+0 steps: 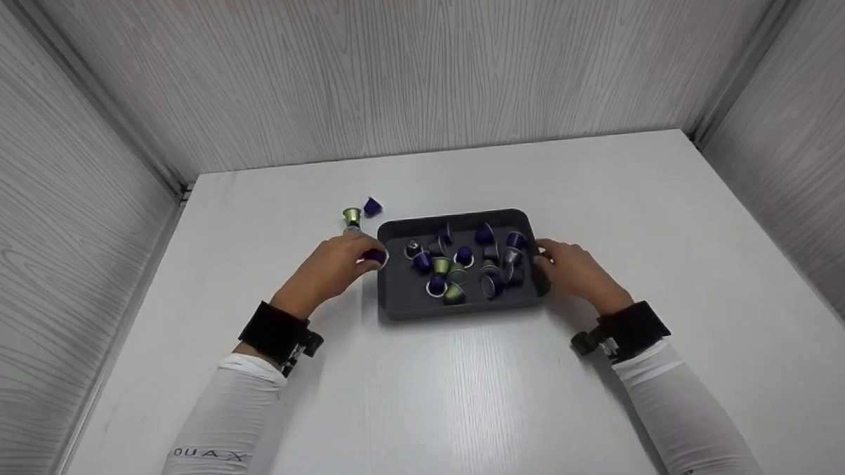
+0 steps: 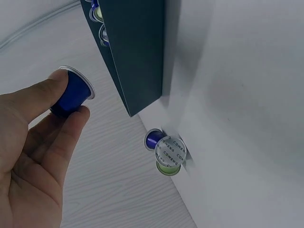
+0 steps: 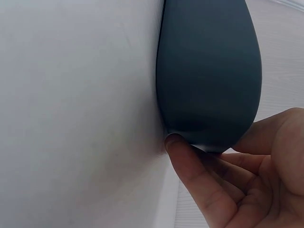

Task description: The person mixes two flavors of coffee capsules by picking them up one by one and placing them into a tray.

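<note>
Pinched between the thumb and fingers of my left hand is a purple-blue coffee capsule with a silver rim. That hand is at the left rim of a dark grey rectangular tray. Several purple, green, grey and silver coffee capsules lie jumbled inside the tray. At the tray's right end, my right hand holds the wall, with one fingertip low against its outer side in the right wrist view. Part of its thumb is hidden behind the tray there.
Beyond my left hand, outside the tray, stand a green capsule, a purple capsule and a capsule with a printed silver lid. The white table meets grey wood-grain panels at the back and sides.
</note>
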The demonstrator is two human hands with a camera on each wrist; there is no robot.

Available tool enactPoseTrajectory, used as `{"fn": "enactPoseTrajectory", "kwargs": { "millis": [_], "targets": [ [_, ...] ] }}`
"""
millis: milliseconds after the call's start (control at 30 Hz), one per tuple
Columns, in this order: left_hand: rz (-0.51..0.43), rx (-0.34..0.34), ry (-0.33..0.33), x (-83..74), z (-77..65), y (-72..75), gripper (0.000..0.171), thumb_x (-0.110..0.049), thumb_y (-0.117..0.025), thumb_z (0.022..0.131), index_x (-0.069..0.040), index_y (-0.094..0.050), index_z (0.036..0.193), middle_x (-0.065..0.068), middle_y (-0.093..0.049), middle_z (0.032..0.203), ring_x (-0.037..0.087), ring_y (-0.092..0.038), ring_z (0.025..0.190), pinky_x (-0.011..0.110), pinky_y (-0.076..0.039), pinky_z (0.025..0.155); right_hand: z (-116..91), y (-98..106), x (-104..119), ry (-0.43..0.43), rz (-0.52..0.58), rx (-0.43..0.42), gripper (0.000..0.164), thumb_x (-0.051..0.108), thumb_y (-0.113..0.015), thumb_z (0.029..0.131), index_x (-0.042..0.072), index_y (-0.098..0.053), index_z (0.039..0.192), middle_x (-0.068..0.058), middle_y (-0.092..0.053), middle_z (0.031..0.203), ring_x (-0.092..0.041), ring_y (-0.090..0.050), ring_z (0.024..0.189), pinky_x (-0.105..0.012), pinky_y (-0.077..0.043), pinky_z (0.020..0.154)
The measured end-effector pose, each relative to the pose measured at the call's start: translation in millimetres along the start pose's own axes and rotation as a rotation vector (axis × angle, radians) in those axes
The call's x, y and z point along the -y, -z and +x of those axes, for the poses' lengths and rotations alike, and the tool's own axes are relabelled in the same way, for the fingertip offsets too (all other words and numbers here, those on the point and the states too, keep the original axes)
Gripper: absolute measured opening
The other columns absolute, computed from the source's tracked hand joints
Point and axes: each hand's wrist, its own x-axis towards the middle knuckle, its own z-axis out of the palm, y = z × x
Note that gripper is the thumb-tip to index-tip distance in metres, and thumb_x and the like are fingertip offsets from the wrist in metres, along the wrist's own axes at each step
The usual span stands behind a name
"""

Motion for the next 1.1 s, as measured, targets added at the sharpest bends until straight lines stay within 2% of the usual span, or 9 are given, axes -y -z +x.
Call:
{"fn": "enactPoseTrajectory", "kwargs": {
  "millis": [233,500,700,833,967,1100],
  "targets": [
    [0.007,0.025,-0.056,-10.8,15.2,-13.3,0.024,-0.017,-0.070,0.091,-0.006,-0.069,0.113,0.007,-0.069,0.108,0.023,-0.064,0.102,0.038,-0.049,0.090,-0.2,-0.5,1.1,0.000,-0.002,0.003,0.044,0.016,-0.047,0.103,-0.003,-0.046,0.142,-0.026,-0.064,0.115,-0.038,-0.061,0.100,-0.053,-0.047,0.088],
    [0.029,0.094,-0.128,-17.6,31.5,-26.8,0.023,-0.015,-0.068,0.093,-0.003,-0.069,0.112,0.009,-0.068,0.108,0.026,-0.063,0.103,0.039,-0.048,0.093,0.0,-0.6,0.6,0.003,-0.015,-0.005,0.043,0.015,-0.047,0.102,-0.004,-0.046,0.141,-0.026,-0.064,0.115,-0.039,-0.061,0.101,-0.053,-0.047,0.087],
    [0.065,0.172,-0.141,-21.2,40.0,-33.9,0.023,-0.015,-0.069,0.092,-0.005,-0.070,0.113,0.009,-0.068,0.110,0.024,-0.063,0.105,0.038,-0.048,0.093,-0.4,-0.8,1.2,0.001,-0.003,-0.001,0.043,0.014,-0.047,0.102,-0.004,-0.046,0.141,-0.027,-0.063,0.116,-0.038,-0.061,0.101,-0.053,-0.047,0.089],
    [0.088,0.223,-0.163,-23.0,44.3,-36.8,0.020,-0.014,-0.069,0.092,-0.005,-0.070,0.109,0.007,-0.069,0.105,0.023,-0.063,0.098,0.038,-0.050,0.088,-0.3,-0.7,1.6,-0.006,-0.002,0.003,0.043,0.015,-0.047,0.103,-0.004,-0.046,0.142,-0.027,-0.063,0.117,-0.038,-0.061,0.101,-0.053,-0.046,0.089],
    [0.111,0.275,-0.159,-23.6,48.7,-40.2,0.014,-0.016,-0.069,0.092,-0.005,-0.069,0.102,0.006,-0.067,0.097,0.022,-0.061,0.090,0.039,-0.050,0.083,-0.2,-0.7,1.6,-0.010,-0.001,0.006,0.044,0.015,-0.046,0.103,-0.003,-0.045,0.142,-0.027,-0.063,0.118,-0.039,-0.060,0.102,-0.054,-0.046,0.089],
    [0.154,0.319,-0.148,-25.6,53.0,-42.7,0.014,-0.016,-0.070,0.091,-0.005,-0.068,0.099,0.006,-0.067,0.096,0.024,-0.062,0.090,0.041,-0.049,0.084,-0.3,-0.3,1.5,-0.012,-0.001,0.001,0.044,0.015,-0.046,0.103,-0.003,-0.045,0.142,-0.026,-0.063,0.116,-0.038,-0.060,0.100,-0.053,-0.046,0.088]
  ]
}}
